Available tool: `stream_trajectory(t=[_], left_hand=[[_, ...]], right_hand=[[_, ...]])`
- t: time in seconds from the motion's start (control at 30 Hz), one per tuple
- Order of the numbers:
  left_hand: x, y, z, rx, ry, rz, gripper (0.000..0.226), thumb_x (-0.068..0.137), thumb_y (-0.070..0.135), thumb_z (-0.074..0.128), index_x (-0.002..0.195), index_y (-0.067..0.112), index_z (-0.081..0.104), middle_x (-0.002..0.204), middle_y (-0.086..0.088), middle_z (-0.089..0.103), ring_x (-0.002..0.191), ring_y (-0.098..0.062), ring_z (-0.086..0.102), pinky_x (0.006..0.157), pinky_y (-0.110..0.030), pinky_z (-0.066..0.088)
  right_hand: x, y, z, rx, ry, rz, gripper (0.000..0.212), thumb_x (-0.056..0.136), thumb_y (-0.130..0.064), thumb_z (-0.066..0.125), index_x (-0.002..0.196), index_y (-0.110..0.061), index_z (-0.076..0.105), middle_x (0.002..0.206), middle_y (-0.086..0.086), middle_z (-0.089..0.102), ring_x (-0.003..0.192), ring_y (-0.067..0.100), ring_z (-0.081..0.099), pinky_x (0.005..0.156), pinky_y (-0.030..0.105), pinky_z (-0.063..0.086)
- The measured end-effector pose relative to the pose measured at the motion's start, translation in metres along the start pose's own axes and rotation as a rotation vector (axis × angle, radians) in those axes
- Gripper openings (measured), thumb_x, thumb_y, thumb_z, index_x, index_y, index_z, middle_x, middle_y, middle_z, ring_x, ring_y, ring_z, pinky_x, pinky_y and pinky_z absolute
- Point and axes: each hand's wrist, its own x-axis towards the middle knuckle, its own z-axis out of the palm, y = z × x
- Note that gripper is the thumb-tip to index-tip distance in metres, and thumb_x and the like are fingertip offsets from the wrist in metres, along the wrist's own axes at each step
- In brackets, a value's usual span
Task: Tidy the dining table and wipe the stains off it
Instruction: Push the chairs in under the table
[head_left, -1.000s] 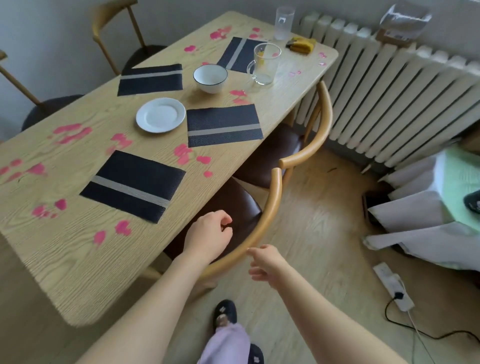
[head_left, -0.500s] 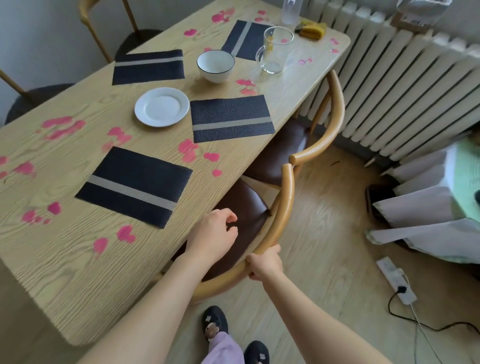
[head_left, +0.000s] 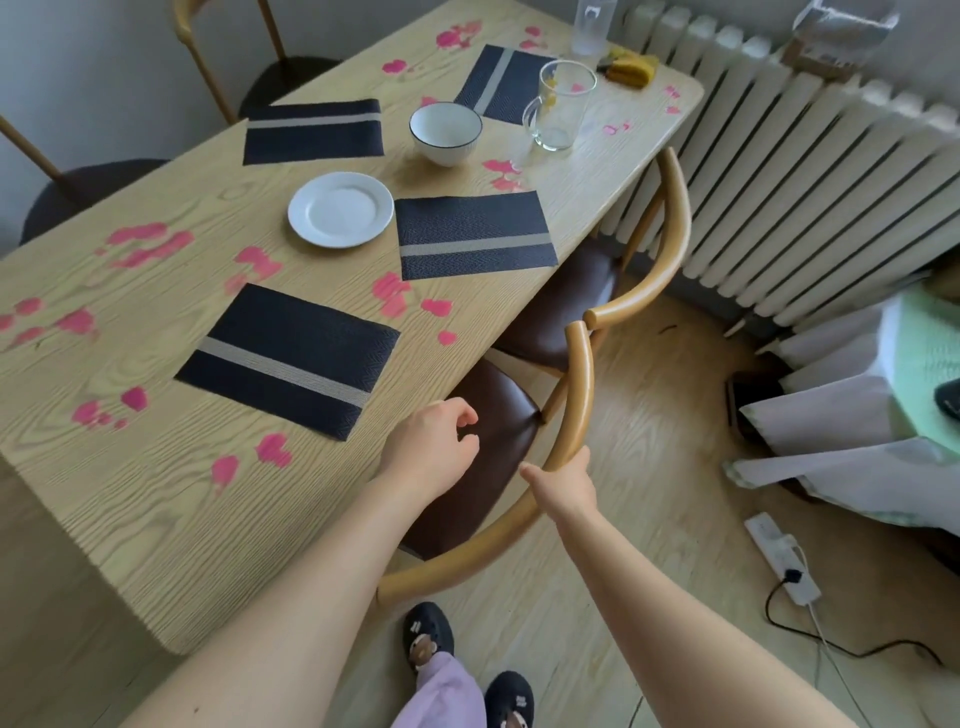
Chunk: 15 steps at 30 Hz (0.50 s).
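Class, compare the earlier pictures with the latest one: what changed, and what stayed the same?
The right hand reached forward and took hold of the near chair back. The left hand stayed loosely curled, holding nothing. The plate, bowl, mats and stains stayed put.

The person is wearing lilac trousers (head_left: 447, 696) and dark slippers (head_left: 428, 631) bearing small brown bear-like motifs, both forearms (head_left: 311, 582) showing bare

Right hand (head_left: 563, 484) grips chair backrest (head_left: 582, 384); left hand (head_left: 428, 449) hovers, loosely curled.

Tall glass (head_left: 590, 31) (far end) is cut off.
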Motion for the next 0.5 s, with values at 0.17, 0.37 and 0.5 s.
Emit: stream_trajectory(t=[0.17, 0.37, 0.5], left_hand=[[-0.017, 0.013, -0.025, -0.007, 0.069, 0.036, 0.029, 0.093, 0.029, 0.053, 0.122, 0.025, 0.057, 0.123, 0.005, 0.061, 0.108, -0.015, 0.058, 0.089, -0.033, 0.051], [-0.043, 0.032, -0.052, 0.013, 0.152, 0.063, 0.03, 0.093, 0.03, 0.054, 0.122, 0.024, 0.057, 0.123, 0.004, 0.061, 0.11, -0.016, 0.059, 0.087, -0.032, 0.05], [-0.058, 0.045, -0.062, 0.02, 0.18, 0.09, 0.029, 0.092, 0.03, 0.054, 0.121, 0.024, 0.058, 0.123, 0.004, 0.061, 0.11, -0.016, 0.059, 0.089, -0.034, 0.051]], right_hand=[[-0.036, -0.039, -0.031, -0.091, 0.073, -0.267, 0.069, 0.088, -0.023, 0.057, 0.149, -0.016, 0.024, 0.137, 0.013, 0.049, 0.121, 0.032, 0.052, 0.098, 0.037, 0.045], [-0.08, -0.059, -0.056, -0.072, -0.047, -0.39, 0.053, 0.089, -0.017, 0.056, 0.14, -0.02, 0.043, 0.132, 0.005, 0.055, 0.099, 0.018, 0.057, 0.076, 0.022, 0.039], [-0.096, -0.061, -0.072, -0.099, -0.053, -0.441, 0.046, 0.088, -0.018, 0.058, 0.134, -0.019, 0.052, 0.132, 0.003, 0.056, 0.118, 0.019, 0.054, 0.084, 0.021, 0.036]])
